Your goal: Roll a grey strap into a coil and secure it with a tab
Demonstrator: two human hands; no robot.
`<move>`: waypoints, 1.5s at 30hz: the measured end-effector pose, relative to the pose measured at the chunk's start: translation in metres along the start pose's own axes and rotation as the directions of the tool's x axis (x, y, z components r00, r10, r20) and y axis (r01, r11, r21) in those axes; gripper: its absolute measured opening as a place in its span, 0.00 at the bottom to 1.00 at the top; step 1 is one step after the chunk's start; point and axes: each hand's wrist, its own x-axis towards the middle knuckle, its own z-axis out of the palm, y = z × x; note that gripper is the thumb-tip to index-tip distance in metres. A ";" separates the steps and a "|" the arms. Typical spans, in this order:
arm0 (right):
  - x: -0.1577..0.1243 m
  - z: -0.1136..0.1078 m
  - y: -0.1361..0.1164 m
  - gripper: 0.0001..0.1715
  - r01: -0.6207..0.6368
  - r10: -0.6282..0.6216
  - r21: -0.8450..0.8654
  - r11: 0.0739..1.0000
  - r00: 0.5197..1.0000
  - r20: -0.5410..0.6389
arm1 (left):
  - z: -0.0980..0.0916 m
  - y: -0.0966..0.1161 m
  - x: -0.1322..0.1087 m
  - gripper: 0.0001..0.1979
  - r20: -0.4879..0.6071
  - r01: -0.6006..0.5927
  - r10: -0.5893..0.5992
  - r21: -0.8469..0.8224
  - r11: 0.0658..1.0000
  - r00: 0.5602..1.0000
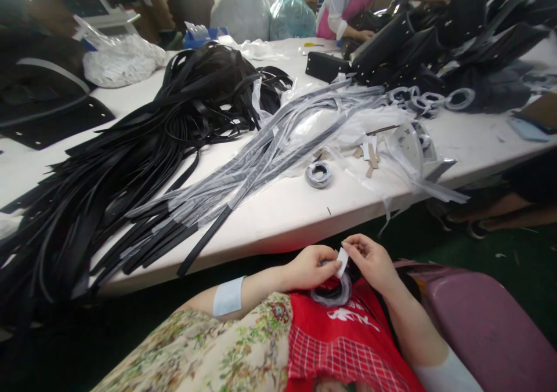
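Close to my red apron, my left hand (311,267) is closed on a coiled strap (343,293) that looks wrapped in clear film. The coil hangs below the fingers, its upper part hidden by the hand. A small white strip (343,262) lies against the coil under my left thumb. My right hand (369,261) pinches the top end of this strip between thumb and fingertips. On the table edge ahead lies another wrapped coil (319,174), apart from both hands. Long straps in clear film (261,160) stretch across the table beyond my left hand.
A big pile of black straps (174,119) covers the table's left side. A tape dispenser (413,148) stands at the right, near paper scraps (369,154) and more coils (435,99). Across the table, a co-worker handles black bags (387,47). A purple chair (483,322) is beside me.
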 end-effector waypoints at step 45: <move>-0.008 -0.012 -0.021 0.12 -0.037 0.025 0.030 0.999 0.946 0.324 | 0.004 0.011 0.004 0.11 -0.087 0.116 -0.118 -0.025 0.993 0.989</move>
